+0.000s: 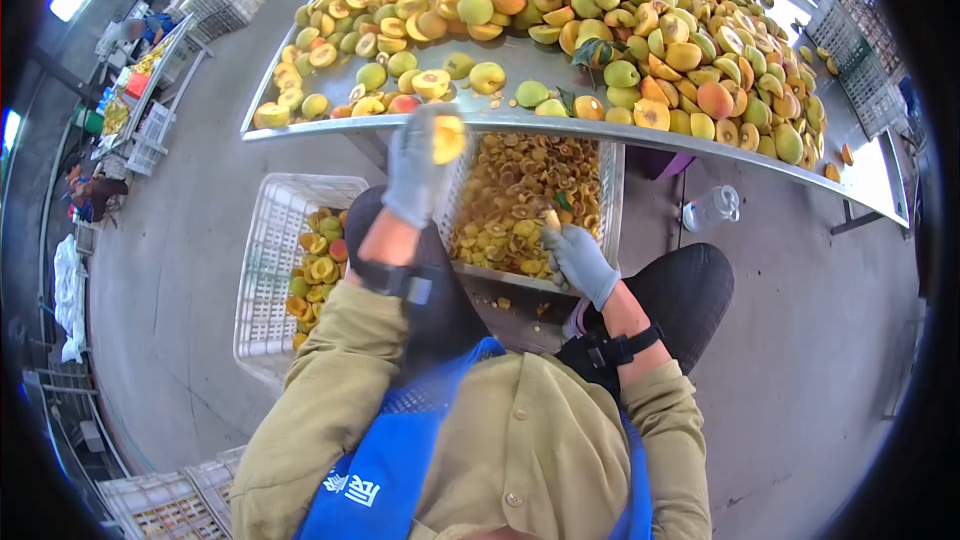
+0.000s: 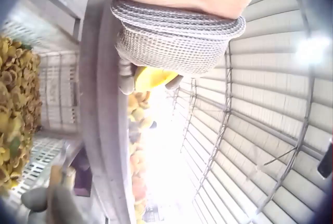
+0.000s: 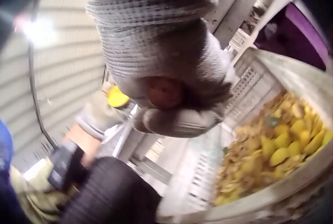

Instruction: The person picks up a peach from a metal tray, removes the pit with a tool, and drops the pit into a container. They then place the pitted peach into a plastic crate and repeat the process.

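Observation:
My gloved left hand (image 1: 412,175) is raised at the table's front edge and holds a yellow peach half (image 1: 448,140), its cut face showing in the head view. From the left wrist view, part of the peach half (image 2: 152,78) shows between the gloved fingers. My gloved right hand (image 1: 582,262) grips a wooden-handled tool (image 1: 552,219) over the right side of a crate (image 1: 612,202) of peach scraps. In the right wrist view the round wooden end of the tool (image 3: 165,92) pokes out of the curled fingers; its working end is hidden.
A metal table (image 1: 400,125) carries a large heap of halved and whole peaches (image 1: 600,20). Left of my legs stands a white crate (image 1: 262,270) with peach halves (image 1: 318,270). A clear plastic jug (image 1: 712,208) sits on the floor at right, near a purple container (image 1: 668,166).

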Available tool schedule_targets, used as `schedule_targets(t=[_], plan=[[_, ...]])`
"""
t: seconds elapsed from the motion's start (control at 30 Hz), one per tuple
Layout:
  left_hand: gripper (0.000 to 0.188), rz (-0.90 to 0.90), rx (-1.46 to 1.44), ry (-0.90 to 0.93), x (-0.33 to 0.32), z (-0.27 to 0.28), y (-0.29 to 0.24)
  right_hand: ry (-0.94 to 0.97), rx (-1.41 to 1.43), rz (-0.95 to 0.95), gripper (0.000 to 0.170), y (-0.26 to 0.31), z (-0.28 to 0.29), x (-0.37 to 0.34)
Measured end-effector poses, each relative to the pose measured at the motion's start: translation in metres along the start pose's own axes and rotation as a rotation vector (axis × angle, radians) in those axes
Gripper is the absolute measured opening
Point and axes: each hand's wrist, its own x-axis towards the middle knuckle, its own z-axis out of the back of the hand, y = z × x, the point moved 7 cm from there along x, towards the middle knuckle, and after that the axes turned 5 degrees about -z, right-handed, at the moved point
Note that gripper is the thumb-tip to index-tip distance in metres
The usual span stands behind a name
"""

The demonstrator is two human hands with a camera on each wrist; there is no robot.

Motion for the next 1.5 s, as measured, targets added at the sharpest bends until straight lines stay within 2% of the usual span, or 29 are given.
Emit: schedule_targets(t=[0.03,0.07,0.1,0.13,0.17,0.27,0.33,0.4,0.53,0.67,0.7,0.8,0.83,0.93,0.97,1.07,1.17,1.27,1.3,1.4,1.5], plan=[[0.020,-0.290,0.507,-0.063,-0.005,0.027,-0.022,-0.012,-0.014,0.022,0.030,0.000,0.001,-0.004],[0.030,-0.316,0.719,-0.078,-0.022,0.061,-0.016,-0.025,-0.023,0.048,0.032,-0.001,0.003,-0.007],[0.043,-0.339,0.931,-0.101,-0.038,0.095,-0.009,-0.018,-0.150,0.165,0.032,-0.004,0.005,-0.001],[0.038,-0.016,0.523,-0.148,-0.041,0.122,-0.003,-0.024,-0.182,0.161,0.032,-0.014,0.008,0.006],[0.036,0.267,0.118,-0.318,-0.051,0.148,0.003,-0.031,-0.211,0.157,0.033,-0.022,0.011,0.014],[0.038,0.072,0.912,-0.211,-0.061,0.192,-0.001,0.004,-0.156,0.099,0.034,-0.014,0.002,0.009],[0.042,0.097,0.683,-0.183,-0.038,0.170,-0.008,0.049,-0.122,0.102,0.034,-0.011,-0.003,0.014],[0.043,0.133,0.382,-0.092,-0.002,0.123,-0.006,0.073,-0.029,0.049,0.034,-0.015,-0.004,0.018],[0.033,0.121,0.456,0.279,0.061,0.005,0.014,0.037,-0.038,0.064,0.032,-0.008,0.004,0.012],[0.045,-0.013,0.790,0.673,0.098,-0.102,0.038,0.006,0.035,0.037,0.033,-0.009,0.014,0.013],[0.047,-0.066,0.862,0.775,0.103,-0.118,0.049,0.010,0.011,0.074,0.034,-0.006,0.016,0.012],[0.053,-0.077,0.888,1.042,0.104,-0.148,0.086,0.039,0.068,0.084,0.037,-0.007,0.020,0.014],[0.054,-0.041,0.862,1.074,0.105,-0.149,0.097,0.019,0.075,0.052,0.032,-0.006,0.022,0.013],[0.049,-0.017,0.640,0.762,0.105,-0.126,0.055,-0.010,0.120,0.177,0.032,-0.001,0.022,0.012],[0.046,0.185,0.377,0.626,0.100,-0.114,0.043,0.003,0.168,0.214,0.032,0.004,0.022,0.010],[0.039,0.574,-0.812,0.344,0.062,-0.092,0.026,0.069,0.267,0.298,0.036,0.029,0.019,-0.008],[0.036,0.653,-1.177,0.183,0.025,-0.086,0.019,0.129,0.284,0.321,0.046,0.068,0.009,-0.031],[0.041,0.662,-1.204,0.085,0.000,-0.090,0.025,0.198,0.341,0.307,0.047,0.089,-0.015,-0.036],[0.047,0.677,-1.194,0.072,-0.005,-0.092,0.029,0.202,0.334,0.328,0.046,0.095,-0.021,-0.034],[0.047,0.681,-1.194,0.001,-0.012,-0.091,0.022,0.174,0.317,0.344,0.046,0.104,-0.036,-0.026],[0.048,0.582,-1.061,0.017,-0.009,-0.084,0.014,0.124,0.294,0.367,0.046,0.106,-0.042,-0.016]])
